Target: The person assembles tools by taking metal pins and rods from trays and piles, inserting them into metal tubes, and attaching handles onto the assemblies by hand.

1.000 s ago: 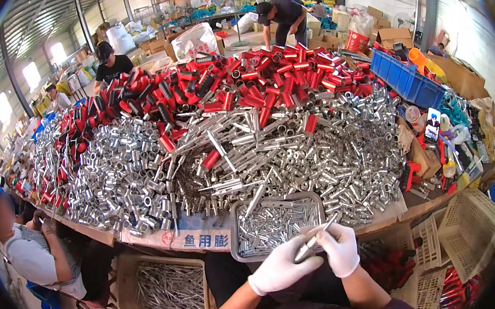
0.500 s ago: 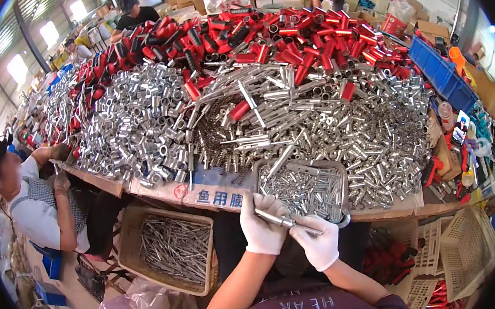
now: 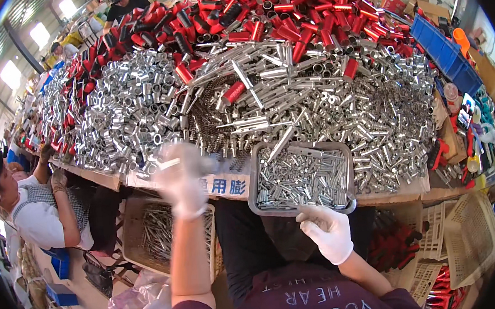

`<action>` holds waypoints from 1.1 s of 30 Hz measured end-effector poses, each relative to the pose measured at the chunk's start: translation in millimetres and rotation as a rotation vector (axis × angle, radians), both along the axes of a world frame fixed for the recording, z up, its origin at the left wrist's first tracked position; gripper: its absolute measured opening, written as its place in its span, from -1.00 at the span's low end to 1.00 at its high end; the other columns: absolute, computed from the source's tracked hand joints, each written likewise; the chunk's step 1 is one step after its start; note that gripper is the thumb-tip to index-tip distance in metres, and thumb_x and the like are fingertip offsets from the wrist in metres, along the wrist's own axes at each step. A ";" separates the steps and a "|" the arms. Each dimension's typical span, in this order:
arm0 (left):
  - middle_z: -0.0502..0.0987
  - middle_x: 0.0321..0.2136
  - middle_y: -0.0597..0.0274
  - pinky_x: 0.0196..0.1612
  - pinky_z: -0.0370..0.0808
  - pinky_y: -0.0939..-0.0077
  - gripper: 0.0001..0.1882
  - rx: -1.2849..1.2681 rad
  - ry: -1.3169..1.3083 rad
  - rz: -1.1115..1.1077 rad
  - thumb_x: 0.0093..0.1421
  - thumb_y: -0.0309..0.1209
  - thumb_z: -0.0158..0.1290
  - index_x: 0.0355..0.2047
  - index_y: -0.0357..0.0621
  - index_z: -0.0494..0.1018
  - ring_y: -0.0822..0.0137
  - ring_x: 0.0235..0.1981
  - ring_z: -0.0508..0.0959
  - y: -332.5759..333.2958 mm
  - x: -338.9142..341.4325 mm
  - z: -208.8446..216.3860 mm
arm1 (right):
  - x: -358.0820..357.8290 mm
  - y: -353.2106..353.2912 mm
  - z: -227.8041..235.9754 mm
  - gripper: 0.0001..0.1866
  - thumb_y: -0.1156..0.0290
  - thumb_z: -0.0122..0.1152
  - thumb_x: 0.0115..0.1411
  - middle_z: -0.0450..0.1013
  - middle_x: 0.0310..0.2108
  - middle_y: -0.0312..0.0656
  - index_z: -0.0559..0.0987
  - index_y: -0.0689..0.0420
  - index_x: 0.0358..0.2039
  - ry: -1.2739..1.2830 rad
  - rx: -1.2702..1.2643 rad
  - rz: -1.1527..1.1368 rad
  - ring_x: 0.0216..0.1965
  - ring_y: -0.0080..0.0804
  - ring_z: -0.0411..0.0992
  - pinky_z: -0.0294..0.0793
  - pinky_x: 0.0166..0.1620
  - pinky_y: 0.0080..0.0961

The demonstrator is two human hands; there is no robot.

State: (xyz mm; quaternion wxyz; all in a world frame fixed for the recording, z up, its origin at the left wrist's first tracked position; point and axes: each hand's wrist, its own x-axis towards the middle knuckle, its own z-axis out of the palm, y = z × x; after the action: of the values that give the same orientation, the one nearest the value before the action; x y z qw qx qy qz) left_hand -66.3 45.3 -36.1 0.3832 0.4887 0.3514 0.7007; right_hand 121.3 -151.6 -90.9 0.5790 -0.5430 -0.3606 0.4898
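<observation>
My left hand [image 3: 180,181], in a white glove, is smeared by motion over the table's front edge, beside the heap of short silver metal sleeves [image 3: 137,99]. A pale streak shows at its fingers, but I cannot make out what it is. My right hand [image 3: 330,232], also gloved in white, is at the near rim of a grey plastic tray [image 3: 350,169]. Its fingers are slightly bent, with a gap between thumb and fingertips, and no held part is visible. Small silver pins [image 3: 297,179] fill the tray.
Red tubes [image 3: 330,21], springs and silver rods [image 3: 253,83] are heaped behind the tray. A tan crate [image 3: 150,254] of thin rods stands below the left table edge. Another person [image 3: 46,213] sits at left. A blue bin [image 3: 445,58] is at right.
My hands were together in front of the tray around a silver rod-like part. Now the left has swung left and away, and the right stays by the tray's near rim without that part.
</observation>
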 end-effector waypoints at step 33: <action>0.47 -0.46 0.30 -0.43 0.48 0.57 -0.74 -0.698 0.822 -0.972 0.34 -0.31 -0.05 -0.09 -0.25 0.37 0.50 -0.55 0.46 -45.9 21.5 -0.7 | 143.8 106.0 45.5 -0.67 0.14 0.22 0.17 0.49 -0.18 -0.10 0.57 0.05 -0.13 -1.124 0.044 0.087 -0.10 -0.06 0.46 0.44 0.03 -0.24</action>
State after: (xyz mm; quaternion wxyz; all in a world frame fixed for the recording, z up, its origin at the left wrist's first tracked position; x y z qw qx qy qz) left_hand -44.8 -0.7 -36.8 0.6218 0.6628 0.4132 0.0582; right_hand 265.0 -45.5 -45.3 0.2884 -0.6928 -0.6457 0.1412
